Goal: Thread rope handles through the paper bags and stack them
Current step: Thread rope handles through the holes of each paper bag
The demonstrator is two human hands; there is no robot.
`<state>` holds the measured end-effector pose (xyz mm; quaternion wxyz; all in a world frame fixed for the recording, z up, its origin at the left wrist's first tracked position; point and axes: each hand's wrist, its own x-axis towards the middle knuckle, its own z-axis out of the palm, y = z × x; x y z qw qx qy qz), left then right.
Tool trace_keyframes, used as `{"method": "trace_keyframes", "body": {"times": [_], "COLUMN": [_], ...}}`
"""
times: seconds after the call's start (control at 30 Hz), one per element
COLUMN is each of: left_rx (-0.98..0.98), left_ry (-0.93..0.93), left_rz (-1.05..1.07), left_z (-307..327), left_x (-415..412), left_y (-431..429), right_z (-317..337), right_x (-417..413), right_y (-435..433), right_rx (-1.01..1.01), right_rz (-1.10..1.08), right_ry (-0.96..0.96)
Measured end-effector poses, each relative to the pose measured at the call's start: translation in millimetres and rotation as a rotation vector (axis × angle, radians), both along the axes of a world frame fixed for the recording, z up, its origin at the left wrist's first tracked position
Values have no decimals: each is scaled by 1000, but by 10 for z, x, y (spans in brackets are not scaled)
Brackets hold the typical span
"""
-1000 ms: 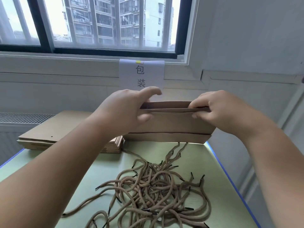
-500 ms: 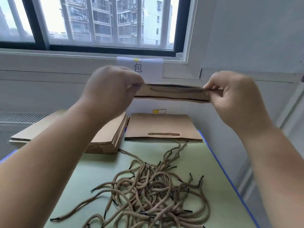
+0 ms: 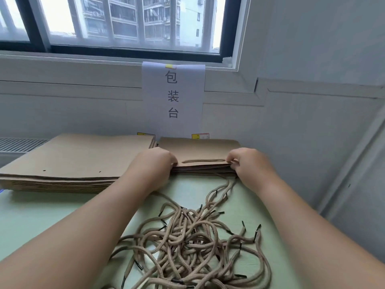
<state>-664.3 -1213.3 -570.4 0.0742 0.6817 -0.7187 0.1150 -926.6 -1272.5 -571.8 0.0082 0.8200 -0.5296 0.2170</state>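
Brown paper bag [image 3: 200, 150]: half a second back it's up in the air in front of the window. Now it's lying flat on top of the finished stack [image 3: 205, 173], at the back right of the counter [image 3: 41, 215].
Rope handle [image 3: 204, 161]: it sits flat along the bag's near edge, so this one looks threaded to us.
What that means: we reckon this bag is basically done and the stacking step is just landing. What's left is letting go and squaring it up, then starting a fresh bag.
Left hand [image 3: 155, 161]: not open at all. The fingers are curled over the bag's near-left corner and holding it, with the fingertips tucked out of sight.
Right hand [image 3: 248, 163]: same deal. The fingers are bunched tight, pinching the near-right corner, with nothing else in it.
Blank stack [image 3: 73, 157]: it's just beside the finished stack, on its left. We can see punched holes on the top bag but no rope.
Loose ropes [image 3: 187, 247]: a tangled heap on the counter, close to us. A couple of strands run up toward the finished stack, below the right hand.
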Motion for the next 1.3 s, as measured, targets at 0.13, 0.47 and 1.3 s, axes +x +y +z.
{"method": "trace_keyframes", "body": {"times": [0.13, 0.47, 1.3], "left_rx": [71, 123, 412], "left_ry": [-2, 27, 110], "left_rz": [64, 9, -44], "left_z": [17, -136, -33], "left_x": [-61, -207, -437], "left_y": [-73, -91, 146], "right_z": [-71, -140, -65], "right_x": [43, 63, 258], "right_y": [-15, 5, 103], "right_rx": [7, 94, 329], "right_rz": [-13, 60, 51], "right_ry": [7, 43, 172]}}
